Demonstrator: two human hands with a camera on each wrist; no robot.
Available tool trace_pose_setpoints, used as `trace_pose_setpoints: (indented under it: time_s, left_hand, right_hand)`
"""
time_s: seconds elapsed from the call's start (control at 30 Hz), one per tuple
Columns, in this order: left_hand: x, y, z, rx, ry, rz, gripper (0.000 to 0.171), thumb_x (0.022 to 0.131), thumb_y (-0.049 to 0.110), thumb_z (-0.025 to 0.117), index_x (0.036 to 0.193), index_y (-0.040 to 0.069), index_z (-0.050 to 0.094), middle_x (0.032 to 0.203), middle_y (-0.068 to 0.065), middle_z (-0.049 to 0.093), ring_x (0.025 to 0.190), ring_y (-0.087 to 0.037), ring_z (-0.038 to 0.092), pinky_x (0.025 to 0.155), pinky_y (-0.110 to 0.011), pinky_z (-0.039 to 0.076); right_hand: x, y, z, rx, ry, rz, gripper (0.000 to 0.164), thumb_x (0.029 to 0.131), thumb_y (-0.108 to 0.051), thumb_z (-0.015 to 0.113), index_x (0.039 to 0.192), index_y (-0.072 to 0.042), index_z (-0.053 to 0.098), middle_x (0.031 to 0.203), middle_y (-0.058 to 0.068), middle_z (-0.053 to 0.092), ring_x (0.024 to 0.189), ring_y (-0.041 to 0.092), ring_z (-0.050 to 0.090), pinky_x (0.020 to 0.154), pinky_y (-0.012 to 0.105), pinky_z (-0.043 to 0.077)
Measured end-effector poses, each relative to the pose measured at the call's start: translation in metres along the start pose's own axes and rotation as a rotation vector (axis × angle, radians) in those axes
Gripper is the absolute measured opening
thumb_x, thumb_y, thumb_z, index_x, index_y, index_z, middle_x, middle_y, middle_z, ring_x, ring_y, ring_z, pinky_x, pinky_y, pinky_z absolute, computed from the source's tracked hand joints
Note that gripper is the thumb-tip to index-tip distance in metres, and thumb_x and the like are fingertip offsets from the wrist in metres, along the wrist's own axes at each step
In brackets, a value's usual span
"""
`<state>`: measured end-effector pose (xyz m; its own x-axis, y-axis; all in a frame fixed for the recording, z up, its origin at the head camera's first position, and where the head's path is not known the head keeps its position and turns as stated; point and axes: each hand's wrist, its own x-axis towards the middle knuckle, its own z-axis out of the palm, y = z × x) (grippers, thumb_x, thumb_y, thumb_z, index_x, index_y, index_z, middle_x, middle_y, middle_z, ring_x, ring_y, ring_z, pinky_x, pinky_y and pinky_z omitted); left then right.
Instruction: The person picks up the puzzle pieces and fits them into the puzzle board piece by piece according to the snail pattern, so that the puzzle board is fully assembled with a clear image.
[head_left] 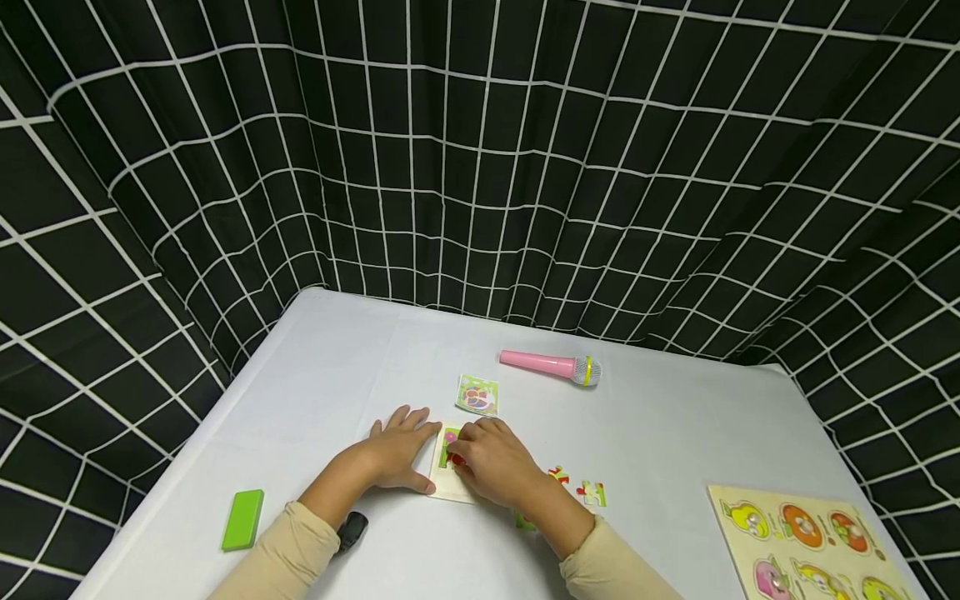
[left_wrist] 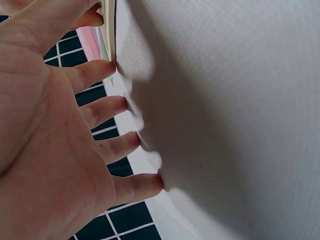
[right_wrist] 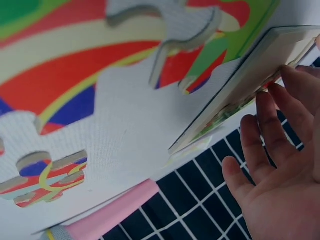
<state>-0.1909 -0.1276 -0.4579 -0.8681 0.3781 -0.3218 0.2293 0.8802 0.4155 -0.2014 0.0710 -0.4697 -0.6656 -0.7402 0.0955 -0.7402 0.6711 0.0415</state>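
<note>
My left hand (head_left: 393, 454) lies spread on the white table, thumb and index fingertip at the left edge of a small pale puzzle board (head_left: 452, 489). In the left wrist view, the other fingertips touch the cloth. The right hand (head_left: 495, 462) leans over the board, pinching a puzzle piece (head_left: 456, 458) with red on it between thumb and fingertips, down at the board's surface. A green and pink part (head_left: 451, 436) of the picture shows above it; the right hand hides the rest. Loose jigsaw pieces (head_left: 592, 493) lie right of the board, large in the right wrist view.
Behind the board lies a square picture card (head_left: 477, 395), with a pink toy microphone (head_left: 543, 364) farther back. A green block (head_left: 243, 520) is at left, near a black object (head_left: 351, 531) by the left forearm. A fruit puzzle board (head_left: 813, 546) occupies the front right.
</note>
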Motion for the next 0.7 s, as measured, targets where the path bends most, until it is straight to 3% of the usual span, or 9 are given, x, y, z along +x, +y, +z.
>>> trace_pose_setpoints:
  time_s: [0.43, 0.7]
  left_hand:
    - [0.001, 0.0, 0.0, 0.004, 0.009, -0.004, 0.09, 0.075, 0.044, 0.081, 0.148, 0.011, 0.039, 0.159, -0.015, 0.023, 0.147, -0.043, 0.012, 0.109, -0.07, 0.017]
    - [-0.001, 0.0, 0.001, 0.002, 0.016, -0.006, 0.092, 0.072, 0.044, 0.083, 0.147, 0.011, 0.041, 0.159, -0.016, 0.024, 0.147, -0.043, 0.012, 0.108, -0.072, 0.017]
  right_hand:
    - [-0.005, 0.002, -0.005, 0.083, -0.019, 0.006, 0.028, 0.089, -0.029, 0.07, 0.116, -0.02, 0.071, 0.109, -0.004, 0.066, 0.106, 0.015, 0.056, 0.104, 0.037, 0.041]
    - [-0.029, 0.019, -0.019, 0.219, 0.035, 0.076, 0.028, 0.088, -0.026, 0.071, 0.116, -0.018, 0.07, 0.113, -0.002, 0.064, 0.112, 0.019, 0.056, 0.107, 0.042, 0.038]
